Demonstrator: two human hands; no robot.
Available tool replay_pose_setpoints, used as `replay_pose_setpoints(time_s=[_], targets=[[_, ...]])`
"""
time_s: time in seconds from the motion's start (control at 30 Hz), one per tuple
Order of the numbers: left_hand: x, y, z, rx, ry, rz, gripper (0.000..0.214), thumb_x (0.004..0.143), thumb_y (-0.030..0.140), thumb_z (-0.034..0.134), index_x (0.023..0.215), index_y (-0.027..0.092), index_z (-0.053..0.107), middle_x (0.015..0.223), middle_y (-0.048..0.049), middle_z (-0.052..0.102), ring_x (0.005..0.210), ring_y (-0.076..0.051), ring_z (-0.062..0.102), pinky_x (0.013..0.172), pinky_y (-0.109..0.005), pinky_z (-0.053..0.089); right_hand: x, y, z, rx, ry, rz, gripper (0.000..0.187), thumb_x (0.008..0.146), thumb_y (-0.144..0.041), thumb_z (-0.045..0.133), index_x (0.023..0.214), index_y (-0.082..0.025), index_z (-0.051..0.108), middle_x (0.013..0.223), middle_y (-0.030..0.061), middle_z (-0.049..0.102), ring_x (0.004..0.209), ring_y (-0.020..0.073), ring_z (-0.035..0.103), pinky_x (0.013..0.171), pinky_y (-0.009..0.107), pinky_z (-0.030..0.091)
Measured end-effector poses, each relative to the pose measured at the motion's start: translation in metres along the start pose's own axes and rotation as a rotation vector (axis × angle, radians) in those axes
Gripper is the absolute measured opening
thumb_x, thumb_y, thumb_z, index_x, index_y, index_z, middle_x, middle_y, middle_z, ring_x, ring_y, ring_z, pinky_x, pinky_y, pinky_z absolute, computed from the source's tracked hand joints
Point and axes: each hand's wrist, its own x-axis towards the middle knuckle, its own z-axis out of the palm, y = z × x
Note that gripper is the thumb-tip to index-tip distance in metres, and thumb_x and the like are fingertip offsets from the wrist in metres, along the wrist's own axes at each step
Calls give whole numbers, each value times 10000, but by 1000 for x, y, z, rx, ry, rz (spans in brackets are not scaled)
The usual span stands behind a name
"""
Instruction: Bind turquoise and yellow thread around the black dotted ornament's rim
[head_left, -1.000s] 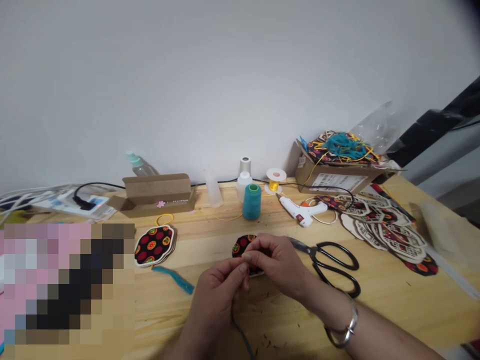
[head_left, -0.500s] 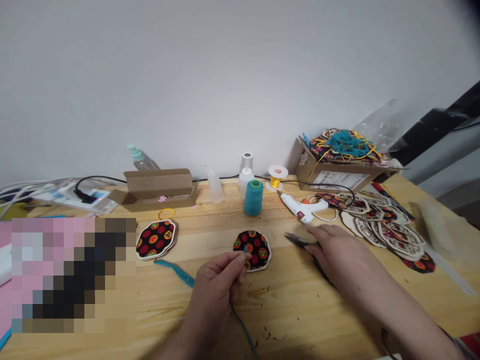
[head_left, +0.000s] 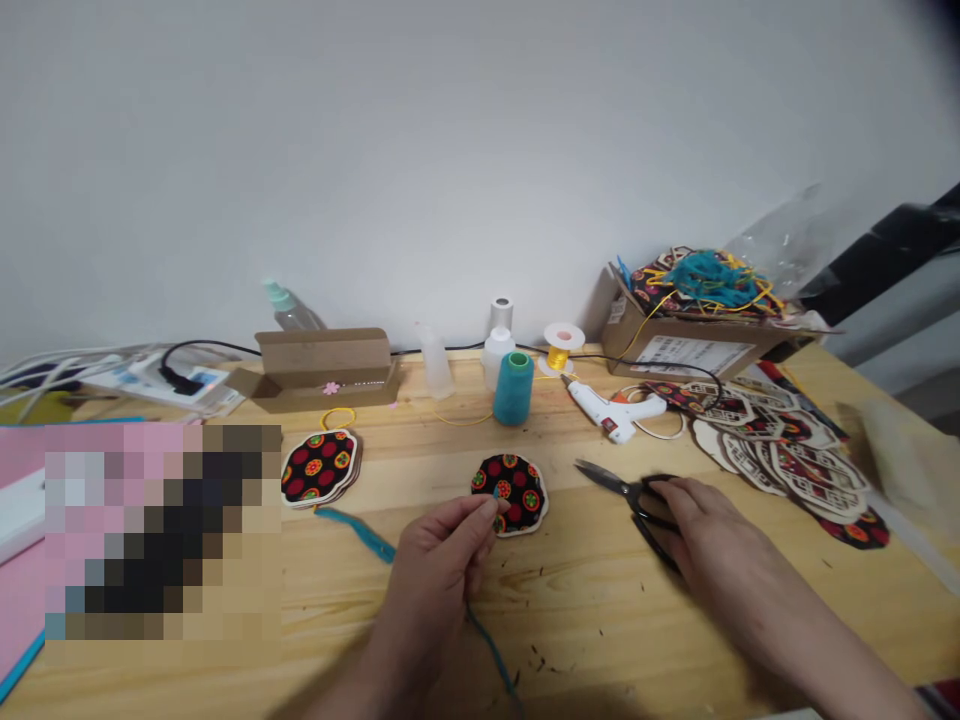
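My left hand (head_left: 442, 560) pinches a teal cord (head_left: 491, 650) that trails down toward me, its fingertips touching the near edge of a black patterned fabric disc (head_left: 514, 490) lying on the wooden table (head_left: 750, 620). My right hand (head_left: 694, 520) lies over the handles of the black scissors (head_left: 619, 485), whose blades point left and away from me. Its fingers curl onto the handles.
A stack of similar patterned pieces (head_left: 321, 468) and a loose teal cord (head_left: 356, 532) lie at left. Behind stand a teal thread spool (head_left: 514, 388), yellow spool (head_left: 562, 348), white glue gun (head_left: 615, 410), cardboard boxes (head_left: 319, 368) (head_left: 690, 330) and more cut pieces (head_left: 780, 455) at right.
My right hand left the disc, swung right and came down on the scissors' handles. The left hand kept its pinch on the teal cord by the disc.
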Motion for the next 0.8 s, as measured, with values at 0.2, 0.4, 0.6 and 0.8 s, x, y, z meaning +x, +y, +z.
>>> replay_pose_setpoints(time_s=[0.2, 0.4, 0.6, 0.8], targets=[[-2, 2, 1, 4, 6, 11, 213, 636, 306, 717, 725, 113, 700, 403, 85, 376, 358, -18, 239, 333, -150, 155, -3, 4, -9, 140, 34, 14, 334, 700, -147, 445, 1022, -130, 529, 1043, 145, 579, 929, 248, 574, 805, 387, 482], [-2, 1, 1, 6, -7, 21, 214, 651, 318, 705, 740, 124, 701, 392, 95, 345, 354, -18, 208, 338, -161, 133, -9, -11, -22, 522, 72, 12, 253, 743, -280, 520, 980, -193, 509, 958, 93, 610, 830, 206, 603, 715, 306, 495], [-3, 2, 0, 42, -3, 6, 225, 657, 331, 700, 763, 133, 693, 417, 89, 363, 366, -18, 214, 349, -162, 124, -6, -44, -44, 697, -261, 9, 160, 725, -319, 589, 814, -202, 527, 753, 3, 584, 673, 143, 542, 589, 221, 449], [-4, 4, 3, 85, 9, 15, 256, 630, 359, 709, 748, 133, 684, 434, 92, 336, 383, -32, 222, 362, -169, 129, -2, -57, -54, 570, -384, -50, 232, 615, -341, 701, 754, -227, 555, 752, -31, 592, 654, 138, 499, 549, 226, 372]])
